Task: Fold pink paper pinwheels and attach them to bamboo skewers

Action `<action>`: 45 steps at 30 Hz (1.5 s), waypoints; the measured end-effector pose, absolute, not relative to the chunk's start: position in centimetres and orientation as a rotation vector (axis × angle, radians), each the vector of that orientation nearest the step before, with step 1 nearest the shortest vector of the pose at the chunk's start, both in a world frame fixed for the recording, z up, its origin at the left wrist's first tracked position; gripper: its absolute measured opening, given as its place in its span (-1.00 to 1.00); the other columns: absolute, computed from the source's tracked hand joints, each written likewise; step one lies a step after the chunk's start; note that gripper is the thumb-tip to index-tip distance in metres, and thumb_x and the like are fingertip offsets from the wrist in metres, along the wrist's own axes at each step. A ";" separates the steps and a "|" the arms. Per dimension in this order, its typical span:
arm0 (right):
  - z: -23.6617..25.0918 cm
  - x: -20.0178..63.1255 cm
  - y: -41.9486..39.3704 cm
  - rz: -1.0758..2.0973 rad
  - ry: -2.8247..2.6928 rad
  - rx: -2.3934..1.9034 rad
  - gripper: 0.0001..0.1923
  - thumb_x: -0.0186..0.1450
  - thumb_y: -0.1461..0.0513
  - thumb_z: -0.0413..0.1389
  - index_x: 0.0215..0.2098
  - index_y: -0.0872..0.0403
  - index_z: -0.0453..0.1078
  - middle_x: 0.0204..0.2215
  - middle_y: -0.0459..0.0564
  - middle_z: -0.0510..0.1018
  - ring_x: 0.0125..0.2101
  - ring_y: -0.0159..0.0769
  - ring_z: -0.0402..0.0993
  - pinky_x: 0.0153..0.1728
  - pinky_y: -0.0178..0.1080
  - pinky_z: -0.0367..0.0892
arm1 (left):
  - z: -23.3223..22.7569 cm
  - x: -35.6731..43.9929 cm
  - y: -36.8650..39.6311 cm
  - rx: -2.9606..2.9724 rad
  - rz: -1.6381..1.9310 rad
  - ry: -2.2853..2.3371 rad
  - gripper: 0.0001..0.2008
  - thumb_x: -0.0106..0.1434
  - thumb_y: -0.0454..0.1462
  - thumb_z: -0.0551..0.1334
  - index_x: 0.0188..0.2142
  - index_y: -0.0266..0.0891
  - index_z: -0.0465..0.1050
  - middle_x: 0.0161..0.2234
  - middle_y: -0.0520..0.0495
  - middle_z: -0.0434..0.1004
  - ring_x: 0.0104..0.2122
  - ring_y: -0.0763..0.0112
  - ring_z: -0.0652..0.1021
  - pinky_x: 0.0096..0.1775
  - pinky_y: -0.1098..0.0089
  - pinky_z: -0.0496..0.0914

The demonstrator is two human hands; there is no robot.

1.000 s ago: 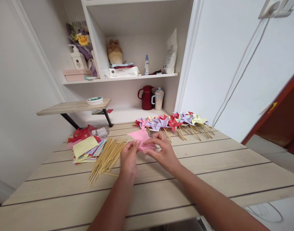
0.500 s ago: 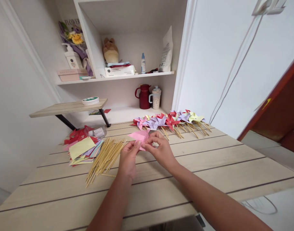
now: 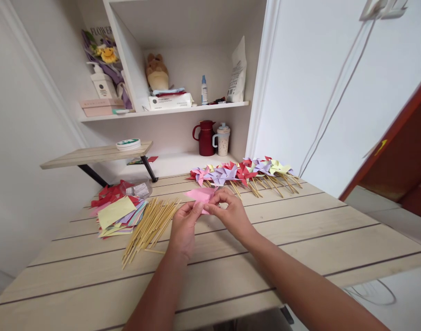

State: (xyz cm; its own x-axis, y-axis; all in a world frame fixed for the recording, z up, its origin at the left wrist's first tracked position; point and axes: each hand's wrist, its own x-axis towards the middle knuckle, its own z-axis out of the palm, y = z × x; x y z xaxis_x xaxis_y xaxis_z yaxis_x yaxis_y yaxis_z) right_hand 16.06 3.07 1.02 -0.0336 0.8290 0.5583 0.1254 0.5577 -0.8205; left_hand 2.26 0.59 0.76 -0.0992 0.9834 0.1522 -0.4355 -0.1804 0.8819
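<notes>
Both my hands hold a pink paper pinwheel piece (image 3: 199, 195) above the table. My left hand (image 3: 185, 225) pinches its lower left side between thumb and fingers. At its right side, the thumb and fingers of my right hand (image 3: 229, 212) press together on the paper; whether a pin sits between them is hidden. Left of my hands lies a loose bundle of thin wooden sticks (image 3: 150, 227). Beyond the sticks is a stack of coloured paper squares (image 3: 116, 212). Finished-looking pinwheels on sticks (image 3: 227, 174) lie in a row at the back right.
Red paper pieces (image 3: 110, 193) and a clear plastic box (image 3: 140, 189) are behind the paper stack. A small raised shelf (image 3: 96, 155) stands at the back left. In the cabinet are a dark red jug (image 3: 206, 139) and a cup (image 3: 223, 140). Slatted table (image 3: 282, 234) extends rightward.
The pink paper and my right fingers have shifted very slightly. Both hands keep their hold; the view has moved a little.
</notes>
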 end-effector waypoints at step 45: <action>1.3 17.0 3.6 1.509 -1.077 -0.748 -0.74 -0.03 0.20 0.38 -0.36 0.15 0.61 -0.38 0.06 0.67 -0.33 -0.18 0.52 -0.20 -0.19 0.34 | 1.0 2.9 -0.1 1.257 1.589 0.991 -0.15 0.06 -0.19 0.46 0.29 -0.05 0.15 -0.05 -0.12 0.50 -0.04 0.23 0.52 0.06 0.20 0.34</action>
State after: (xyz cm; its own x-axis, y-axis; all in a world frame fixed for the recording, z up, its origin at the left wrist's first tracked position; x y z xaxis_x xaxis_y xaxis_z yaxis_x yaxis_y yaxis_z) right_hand 16.95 3.59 1.27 -0.2169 0.9720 0.0903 -0.4009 -0.0044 -0.9161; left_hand 2.87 -0.06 0.99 -0.1250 0.9456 0.3004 -0.1459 -0.3170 0.9371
